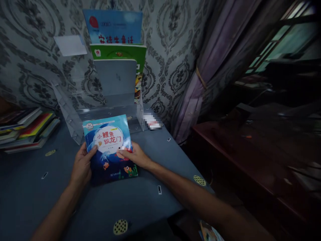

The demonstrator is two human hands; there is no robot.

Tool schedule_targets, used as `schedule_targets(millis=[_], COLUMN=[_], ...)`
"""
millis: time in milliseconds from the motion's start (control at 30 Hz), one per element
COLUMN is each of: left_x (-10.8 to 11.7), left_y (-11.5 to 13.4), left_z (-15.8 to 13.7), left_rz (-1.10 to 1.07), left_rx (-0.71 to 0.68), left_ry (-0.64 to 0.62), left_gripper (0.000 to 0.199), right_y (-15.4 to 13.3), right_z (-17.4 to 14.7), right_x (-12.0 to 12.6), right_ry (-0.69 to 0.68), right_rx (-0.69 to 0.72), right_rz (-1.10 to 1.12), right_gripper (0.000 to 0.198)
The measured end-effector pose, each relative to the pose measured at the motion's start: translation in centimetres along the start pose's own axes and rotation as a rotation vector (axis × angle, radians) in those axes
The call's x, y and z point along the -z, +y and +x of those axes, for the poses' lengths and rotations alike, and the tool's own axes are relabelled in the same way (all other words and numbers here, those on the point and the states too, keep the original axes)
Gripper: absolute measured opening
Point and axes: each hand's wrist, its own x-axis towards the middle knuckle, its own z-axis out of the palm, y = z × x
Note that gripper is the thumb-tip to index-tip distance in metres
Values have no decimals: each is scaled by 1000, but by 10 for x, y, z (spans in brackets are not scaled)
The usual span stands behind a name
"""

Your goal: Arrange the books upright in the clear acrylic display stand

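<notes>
The left hand (81,164) and right hand (138,155) clasped the 小鲤鱼跳龙门 paperback (109,161) by opposite edges, a clear bookrack (106,110) at twelve o'clock.

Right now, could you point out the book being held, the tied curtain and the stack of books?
Held book (110,153), head view: middle of its front cover.
Tied curtain (209,57), head view: its gathered purple cloth.
Stack of books (30,131), head view: around the pile's middle.

Wall (173,43) in a grey ornate pattern, purple-grey curtain (220,43) gathered by a thin tie (200,77), barred window (273,47) at upper right, blue-grey table (100,207) printed with yellow dotted ovals, pixelated white item (152,122) near its edge, dark red furniture (240,167) to the right.
</notes>
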Motion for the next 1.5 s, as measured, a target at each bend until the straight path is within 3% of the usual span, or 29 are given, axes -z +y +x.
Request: schedule_targets(millis=[200, 433, 767, 900, 1167, 1400, 1500], left_x=[-32, -57, -40, -39, -42, -38, -35], left_y=[-7, -19, -52, -55, -56, -61, -62], left_z=[8, 32, 40, 42, 50, 52, 54], left_rz=[-66, -17, 233, 319, 277, 232, 213], left_rx=[-158, -357, -284, -334, -314, -272, -253], left_ry=[-19, -46, -63, -74, -112, -150, -134], left_gripper=[54, 50, 60, 59, 62, 63, 66], right_y=[-12, -17, -4, 5, -7, 5, 1], right_z=[8, 8, 8, 8, 5, 3, 4], right_x=[20, 38, 45, 45, 50, 57, 56], right_ry=[69, 216, 273, 339, 272, 325, 285], right_rx=[177, 244, 179, 129, 199, 168, 199], right_rz=[-196, -397, -405, -379, -427, -442, -439], right_gripper=[41, 35, 40, 42, 46, 50, 47])
